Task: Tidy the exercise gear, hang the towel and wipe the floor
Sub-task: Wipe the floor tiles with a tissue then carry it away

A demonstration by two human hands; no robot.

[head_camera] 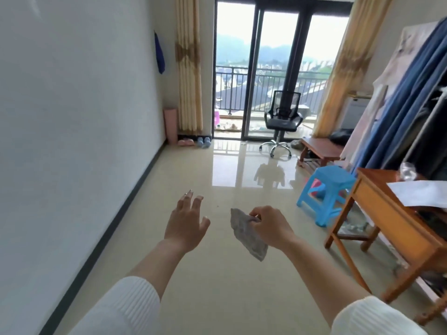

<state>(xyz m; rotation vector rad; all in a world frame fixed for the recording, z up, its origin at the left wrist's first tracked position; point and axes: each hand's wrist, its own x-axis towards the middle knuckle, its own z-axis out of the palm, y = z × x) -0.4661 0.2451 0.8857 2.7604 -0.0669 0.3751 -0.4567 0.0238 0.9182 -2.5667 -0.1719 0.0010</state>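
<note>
The right hand pinches a grey rag by its upper edge between thumb and fingertips, so the rag hangs loose, just left of that hand and above the tiled floor. The left hand is spread open and empty, near the rag but not touching it. Far ahead of both hands, a rolled pink mat stands against the wall with small dumbbells beside it, and a blue towel hangs on the wall. The pinch looks light; the rag could slip. The glossy floor may be slick once wiped, and the blue stool, right of the right hand, could catch a foot.
</note>
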